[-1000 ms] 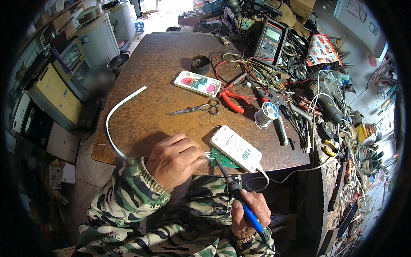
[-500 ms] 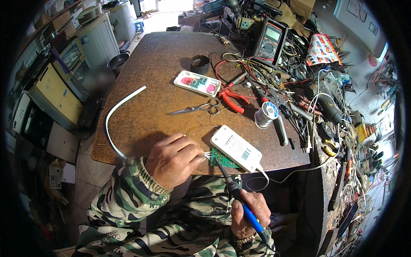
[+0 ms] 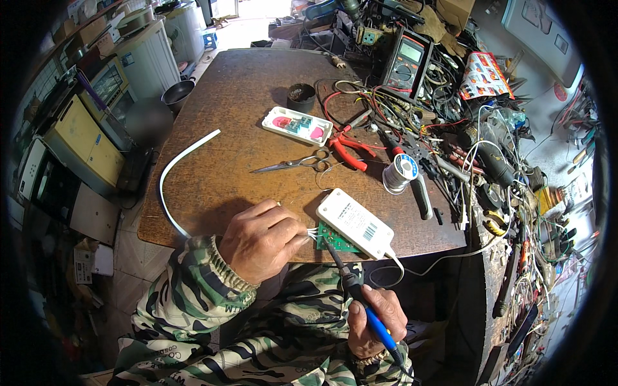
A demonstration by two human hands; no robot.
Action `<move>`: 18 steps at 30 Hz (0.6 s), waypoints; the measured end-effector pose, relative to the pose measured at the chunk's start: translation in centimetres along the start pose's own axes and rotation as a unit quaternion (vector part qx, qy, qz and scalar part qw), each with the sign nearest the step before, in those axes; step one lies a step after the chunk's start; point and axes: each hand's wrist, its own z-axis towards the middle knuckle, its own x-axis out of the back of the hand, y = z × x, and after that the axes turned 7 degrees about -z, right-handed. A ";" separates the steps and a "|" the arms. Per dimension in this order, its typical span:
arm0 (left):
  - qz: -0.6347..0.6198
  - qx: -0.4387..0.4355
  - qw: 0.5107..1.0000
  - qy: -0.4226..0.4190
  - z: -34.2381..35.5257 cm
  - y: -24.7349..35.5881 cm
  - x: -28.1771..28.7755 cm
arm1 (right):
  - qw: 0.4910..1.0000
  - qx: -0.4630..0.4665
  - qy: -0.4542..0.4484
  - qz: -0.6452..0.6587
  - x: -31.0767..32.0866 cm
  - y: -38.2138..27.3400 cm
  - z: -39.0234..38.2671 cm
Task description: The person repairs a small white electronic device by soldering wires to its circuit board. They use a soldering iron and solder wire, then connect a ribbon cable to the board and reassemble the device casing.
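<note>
At desk (image 3: 238, 96) edge, white wires (image 3: 313, 235) are pinched by left hand (image 3: 262, 239), apparently for steadiness beside soldering iron (image 3: 352, 281) gripped by right hand (image 3: 388, 313).

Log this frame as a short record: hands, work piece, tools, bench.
Left hand: grip closed on thin pale wires at the board's left edge
Right hand: grip closed on soldering iron
Iron tip: at the green circuit board; contact unclear
Beside board: white box, partly covering it in view
Tools: scissors, red-handled pliers, multimeter
Supplies: solder spool
Also on bench: open white case half, dark round cup, white strip
</note>
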 end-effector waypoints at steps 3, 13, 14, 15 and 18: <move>-0.003 -0.001 1.000 0.001 0.0 0.0 0.0 | 1.000 -0.001 -0.007 -0.005 0.2 -0.1 0.2; -0.004 0.000 1.000 0.001 0.0 0.1 0.1 | 1.000 0.001 -0.010 -0.005 0.3 -0.2 0.2; -0.006 -0.001 1.000 0.002 0.0 0.0 0.0 | 1.000 -0.004 -0.012 -0.004 0.2 -0.2 0.1; -0.008 -0.002 1.000 0.003 -0.1 -0.1 0.0 | 1.000 -0.008 -0.014 -0.004 0.2 -0.3 0.0; -0.008 -0.002 1.000 0.000 0.0 -0.1 0.0 | 1.000 -0.014 -0.014 -0.006 0.1 -0.4 0.0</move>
